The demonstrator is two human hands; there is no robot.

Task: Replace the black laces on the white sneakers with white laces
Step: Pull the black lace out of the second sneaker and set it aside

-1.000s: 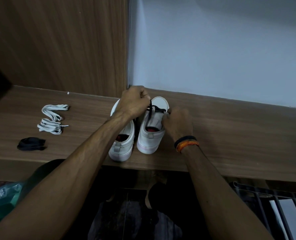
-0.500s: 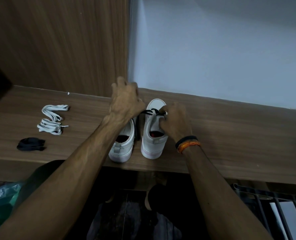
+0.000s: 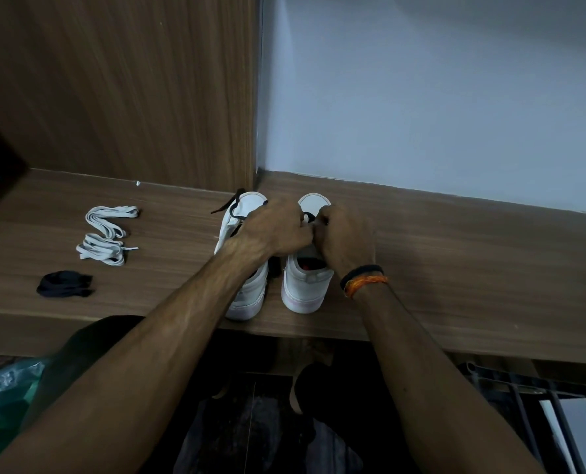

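Observation:
Two white sneakers stand side by side on the wooden shelf point(image 3: 455, 268), toes toward the wall. My left hand point(image 3: 277, 230) reaches across the left sneaker point(image 3: 247, 299) and pinches the black lace point(image 3: 307, 217) at the front of the right sneaker point(image 3: 305, 289). My right hand point(image 3: 346, 237) meets it there, fingers curled on the same lace by the eyelets. A loose length of the black lace trails over the left sneaker's toe. The white laces point(image 3: 106, 234) lie folded at the left. My hands hide the eyelets.
A bundled black lace point(image 3: 65, 284) lies on the shelf in front of the white laces. A wood panel point(image 3: 130, 97) and a pale wall point(image 3: 421, 97) close the back. A metal rack point(image 3: 541, 398) sits below right, a green bag point(image 3: 0, 391) below left.
My left hand came down from above the left sneaker to the right sneaker's front and joined my right hand. The pulled-out lace length now lies over the left sneaker's toe.

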